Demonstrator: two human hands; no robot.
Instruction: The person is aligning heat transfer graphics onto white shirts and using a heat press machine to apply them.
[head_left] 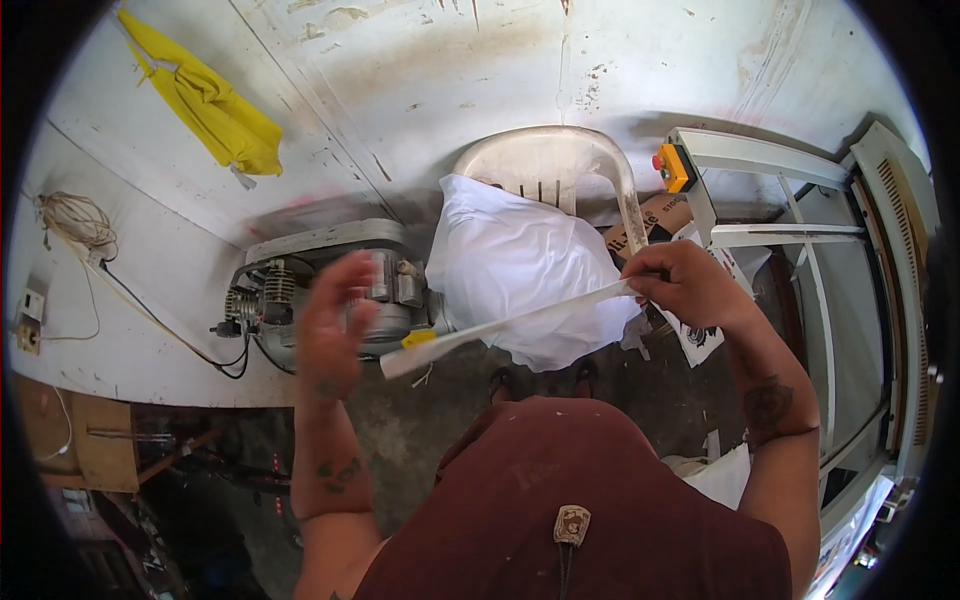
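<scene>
My right hand (pixel 680 285) is closed, pinching one end of a long, narrow white strip (pixel 510 321) between thumb and fingers. The strip slants down to the left, and its wider far end hangs free; whether it is cloth or paper I cannot tell. My left hand (pixel 338 320), blurred by motion, is raised to the left of that free end, its thumb apart from the fingers and nothing visible in it. Beneath the strip, a white cloth (pixel 520 260) lies heaped over the seat of a pale plastic chair (pixel 560 150).
An air compressor (pixel 320 290) stands left of the chair, against the wall. To the right is a metal-framed machine (pixel 780 235) with a red button on a yellow box (pixel 673 167). A yellow cloth (pixel 215 110) hangs on the wall. Coiled cable (pixel 80 220) hangs at far left.
</scene>
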